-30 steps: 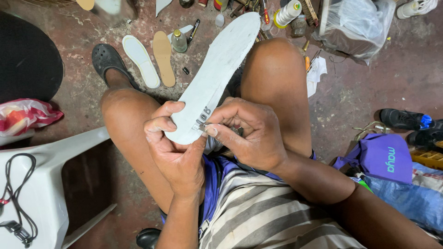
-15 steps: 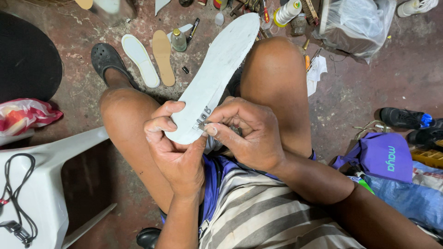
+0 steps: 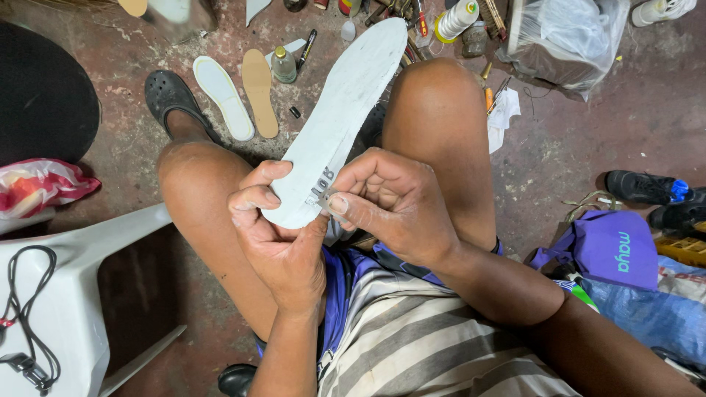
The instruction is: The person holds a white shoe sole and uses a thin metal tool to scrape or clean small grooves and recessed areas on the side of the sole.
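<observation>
Seated, looking down over our knees. Our left hand [image 3: 276, 235] is clamped on the heel end of a long white insole [image 3: 338, 121], thumb and fingers curled round its edge; the insole slants up and away between our knees, its toe end over the floor [image 3: 559, 154]. Dark marks sit on the insole near the heel. Our right hand [image 3: 397, 202] is pinched together on a small metal blade [image 3: 329, 198], its tip touching the insole just beside those marks. On the floor beyond our left knee: a black clog [image 3: 168, 95] on our foot, then a white insole [image 3: 223, 98] and a tan insole [image 3: 259, 101] lying side by side, a small bottle [image 3: 284, 66] just beside them. Farther right, a spool of pale thread [image 3: 456, 18], scattered tools, a clear plastic bag [image 3: 566, 37]. A purple bag [image 3: 614, 250] and black shoe [image 3: 643, 187] lie to our right; a white plastic chair [image 3: 70, 294] with a black cord [image 3: 29, 323] to our left.
</observation>
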